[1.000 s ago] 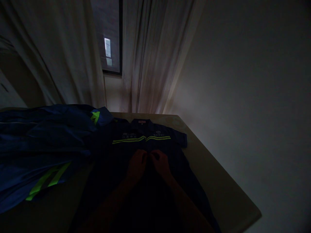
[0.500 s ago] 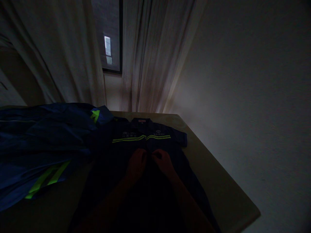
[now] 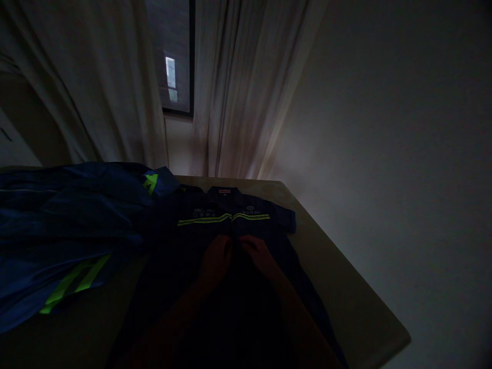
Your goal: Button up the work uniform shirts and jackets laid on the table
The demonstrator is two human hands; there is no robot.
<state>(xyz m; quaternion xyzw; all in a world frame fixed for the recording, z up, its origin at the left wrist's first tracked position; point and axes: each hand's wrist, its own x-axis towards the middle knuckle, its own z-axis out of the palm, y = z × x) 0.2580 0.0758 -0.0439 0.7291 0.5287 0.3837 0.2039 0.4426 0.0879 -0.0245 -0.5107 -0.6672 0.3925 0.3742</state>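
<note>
A dark navy work shirt (image 3: 265, 218) with a yellow-green reflective chest stripe lies flat, collar away from me, on a tan table (image 3: 346, 297). My left hand (image 3: 216, 259) and my right hand (image 3: 258, 254) sit side by side on the shirt's front opening just below the stripe. Both have their fingers curled and pinched on the cloth at the placket. The room is very dim and my fingertips are hard to make out.
A heap of blue garments (image 3: 65, 220) with reflective stripes covers the table's left side. Pale curtains (image 3: 238, 92) hang behind the table around a dark window (image 3: 172, 56). A bare wall rises at the right. The table's right edge runs diagonally near the wall.
Both hands stay pinched together on the shirt front and have crept slightly away from me toward the stripe. The garments have not moved.
</note>
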